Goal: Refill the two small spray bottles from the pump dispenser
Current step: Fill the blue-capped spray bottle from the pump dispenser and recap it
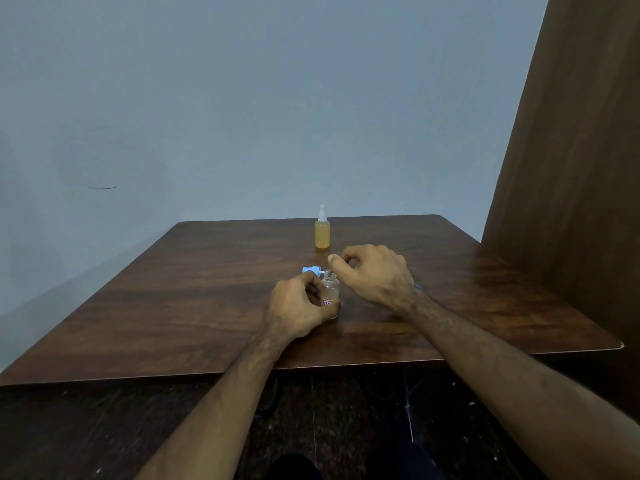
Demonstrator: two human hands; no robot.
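Observation:
My left hand (299, 311) grips a small clear bottle (330, 292) that stands upright on the table with its mouth uncapped and a little pale liquid inside. My right hand (375, 273) hovers just above and right of the mouth, fingers curled around a mostly hidden dispenser. A thin tip (328, 272) reaches from it to the bottle's mouth, and a blue bit (417, 286) shows under the wrist. A blue-and-white spray cap (311, 270) lies on the table behind my left hand. A second spray bottle (322, 232), capped and filled with amber liquid, stands farther back.
The dark wooden table (173, 306) meets a pale wall at its far edge. A brown panel (571, 168) rises along the right side. The table's near edge runs below my forearms, with dark floor beneath.

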